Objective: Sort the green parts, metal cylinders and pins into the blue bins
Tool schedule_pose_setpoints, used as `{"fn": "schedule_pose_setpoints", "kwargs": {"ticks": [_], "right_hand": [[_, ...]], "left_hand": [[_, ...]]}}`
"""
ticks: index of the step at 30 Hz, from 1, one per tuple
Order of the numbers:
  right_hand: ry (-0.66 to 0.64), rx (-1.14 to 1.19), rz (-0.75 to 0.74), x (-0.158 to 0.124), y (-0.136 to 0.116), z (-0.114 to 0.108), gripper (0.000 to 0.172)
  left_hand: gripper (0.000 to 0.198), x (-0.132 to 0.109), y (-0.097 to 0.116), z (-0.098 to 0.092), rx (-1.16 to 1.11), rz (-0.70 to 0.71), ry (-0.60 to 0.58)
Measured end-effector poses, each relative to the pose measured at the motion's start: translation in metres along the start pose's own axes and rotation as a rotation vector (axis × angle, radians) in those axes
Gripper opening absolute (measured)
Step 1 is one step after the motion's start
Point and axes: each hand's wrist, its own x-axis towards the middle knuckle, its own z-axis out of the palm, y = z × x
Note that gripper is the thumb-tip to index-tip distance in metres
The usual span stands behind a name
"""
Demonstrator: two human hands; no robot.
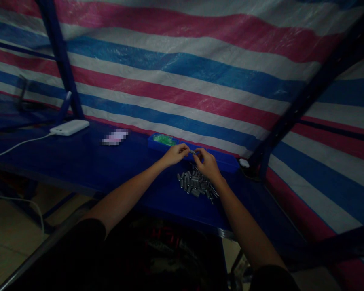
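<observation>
Both hands are raised in front of the person, fingertips brought near each other, with a small metal piece (193, 152) in the narrow gap between them. Left hand (177, 153): thumb and fingers pinched at the piece's left end. Right hand (206, 161): thumb and fingers closed in on its right end. The exact contact at each fingertip is too small and dim to resolve. The piece lies roughly level with both sets of fingertips.

Supply of similar parts: a loose pile of metal tubes (194, 182) on the blue tabletop (130, 161), nearer the person than the held piece and below it in view. The pile sits between the two forearms, closer to the right; the right hand and wrist cover part of its upper right edge. Tubes lie at mixed angles, many touching.

Beyond the hands: a long blue tray (223, 161), partly hidden by them. Its left end holds green bits (164, 140), just past the left hand; their form is unclear.

Farther left on the tabletop: a blurred-out item (115, 136), then a white box (71, 127) with a white cable (21, 143). Right of the tray: a small white object (244, 163). Behind everything hangs a striped sheet (170, 93).
</observation>
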Motion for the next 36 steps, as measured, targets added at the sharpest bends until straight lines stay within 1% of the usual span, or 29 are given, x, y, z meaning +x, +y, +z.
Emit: {"fn": "schedule_pose_setpoints", "kwargs": {"ticks": [5, 9, 13, 16, 19, 22, 24, 27, 29, 31, 33, 36], "right_hand": [[0.017, -0.099, -0.029, -0.001, -0.003, 0.001, 0.021], [0.062, -0.201, -0.035, -0.001, -0.006, 0.004, 0.022], [0.079, -0.237, -0.049, -0.002, -0.008, 0.006, 0.022], [0.118, -0.204, -0.028, -0.003, -0.008, 0.006, 0.022], [0.165, -0.142, 0.046, -0.002, -0.009, 0.006, 0.023], [0.138, -0.067, 0.093, 0.000, -0.008, 0.006, 0.028], [0.108, -0.018, 0.100, 0.001, -0.007, 0.006, 0.031], [0.115, 0.032, 0.117, 0.000, -0.006, 0.006, 0.028], [0.121, 0.030, 0.084, -0.002, -0.007, 0.005, 0.029], [0.121, 0.001, 0.016, -0.002, -0.008, 0.004, 0.026], [0.130, -0.035, -0.035, 0.000, -0.008, 0.002, 0.024], [0.196, -0.099, -0.006, 0.009, -0.003, 0.000, 0.027]], "left_hand": [[0.013, 0.001, -0.003, 0.001, 0.057, 0.017, -0.002], [0.015, -0.001, 0.000, 0.002, 0.143, 0.010, -0.011], [0.015, -0.003, 0.002, 0.003, 0.196, 0.010, -0.007], [0.018, -0.003, 0.002, 0.004, 0.195, 0.019, 0.004], [0.014, -0.005, 0.002, 0.004, 0.172, 0.054, 0.030], [0.023, -0.006, 0.004, 0.004, 0.180, 0.128, 0.025], [0.020, -0.007, 0.006, 0.003, 0.204, 0.159, -0.009], [0.018, -0.008, 0.007, 0.002, 0.234, 0.141, -0.020], [0.021, -0.007, 0.008, 0.001, 0.234, 0.126, -0.025], [0.024, -0.005, 0.009, -0.003, 0.208, 0.119, -0.076], [0.026, -0.002, 0.011, -0.011, 0.170, 0.101, -0.168], [0.023, -0.002, 0.014, -0.030, 0.168, 0.039, -0.305]]}}
